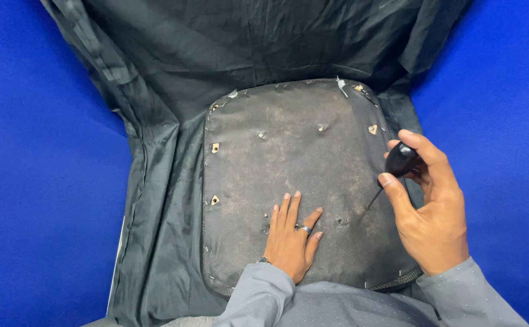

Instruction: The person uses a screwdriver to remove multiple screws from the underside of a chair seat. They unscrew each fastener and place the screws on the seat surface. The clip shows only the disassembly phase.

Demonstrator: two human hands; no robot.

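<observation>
Left hand (292, 236): flat, fingers spread, on my panel (295, 151). Right hand (425, 206): clamped on awl (395, 169), tip touching panel beside it.

The dark cloth (173, 91) runs off the top and bottom edges, so its full spread can't be seen. The lower edge of the seat pad (295, 163) hides under grey sleeves (313, 303), themselves cut off at the bottom. The tool's (392, 172) handle is mostly buried in the right hand (428, 212); its thin tip is too small to tell.
</observation>
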